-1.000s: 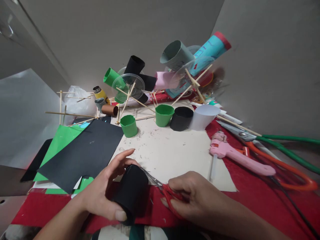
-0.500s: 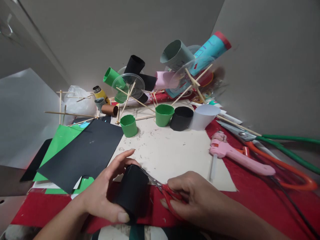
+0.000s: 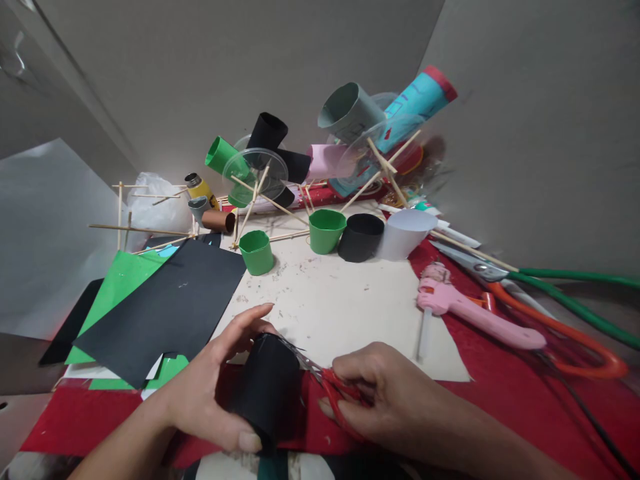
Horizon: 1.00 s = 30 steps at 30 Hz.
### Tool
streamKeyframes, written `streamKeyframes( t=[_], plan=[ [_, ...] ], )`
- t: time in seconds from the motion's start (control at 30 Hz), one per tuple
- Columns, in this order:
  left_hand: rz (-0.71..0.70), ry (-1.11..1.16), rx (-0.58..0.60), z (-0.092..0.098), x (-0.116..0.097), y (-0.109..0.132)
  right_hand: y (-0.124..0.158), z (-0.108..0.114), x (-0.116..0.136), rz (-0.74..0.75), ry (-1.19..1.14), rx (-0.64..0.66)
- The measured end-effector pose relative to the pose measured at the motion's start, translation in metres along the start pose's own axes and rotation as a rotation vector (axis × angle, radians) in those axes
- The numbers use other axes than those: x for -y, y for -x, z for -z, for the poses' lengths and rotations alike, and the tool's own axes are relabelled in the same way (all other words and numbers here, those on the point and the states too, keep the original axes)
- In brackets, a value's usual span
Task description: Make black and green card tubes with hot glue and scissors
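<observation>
- Now snipping the far rim of a black paper tube [image 3: 267,387], low down at about 6 o'clock on the red cloth [image 3: 500,393].
- Left hand [image 3: 210,393] curled round the tube, thumb along the near end, fingers lying over the top.
- Right hand [image 3: 380,393] closed in the red scissors [image 3: 325,377], blades at the tube's far rim, a small jagged bit sticking up there.
- Looks partway done: only a few cuts showing on the rim, most of it not yet cut.
- Up at 12 o'clock on the cream board [image 3: 345,313]: two green cups [image 3: 257,252] [image 3: 326,230], one black cup [image 3: 360,237], one white cup [image 3: 405,233]. All open on top, nothing seen inside.
- Behind them at 12 o'clock, more paper tubes stuck on sticks round clear plastic lids [image 3: 255,170].
- Black and green paper sheets [image 3: 165,307] at 9 o'clock; pink glue gun [image 3: 475,313] at 3 o'clock.
</observation>
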<state>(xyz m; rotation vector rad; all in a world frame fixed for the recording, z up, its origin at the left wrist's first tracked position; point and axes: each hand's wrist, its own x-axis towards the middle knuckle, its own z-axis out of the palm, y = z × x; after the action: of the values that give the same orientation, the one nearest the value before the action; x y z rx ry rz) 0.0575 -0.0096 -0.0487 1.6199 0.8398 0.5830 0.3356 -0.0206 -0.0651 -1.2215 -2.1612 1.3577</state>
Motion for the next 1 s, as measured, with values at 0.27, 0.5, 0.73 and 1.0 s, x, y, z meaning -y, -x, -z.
streamKeyframes(
  t=[0.27,0.5,0.73,1.0],
  plan=[
    [-0.028,0.028,0.033,-0.0024,-0.0035,-0.0028,-0.0001,-0.0002,-0.0016,-0.005,0.038,0.004],
    [-0.011,-0.012,0.009,-0.0053,-0.0048,-0.0015,0.0006,0.0000,-0.0030,0.000,0.054,0.009],
    [0.003,-0.059,0.012,-0.0043,-0.0050,0.0000,-0.0001,-0.0009,-0.0026,0.008,0.135,-0.018],
    [0.018,-0.088,0.038,-0.0009,-0.0015,0.0006,-0.0007,0.0004,-0.0016,0.014,0.117,-0.006]
  ],
)
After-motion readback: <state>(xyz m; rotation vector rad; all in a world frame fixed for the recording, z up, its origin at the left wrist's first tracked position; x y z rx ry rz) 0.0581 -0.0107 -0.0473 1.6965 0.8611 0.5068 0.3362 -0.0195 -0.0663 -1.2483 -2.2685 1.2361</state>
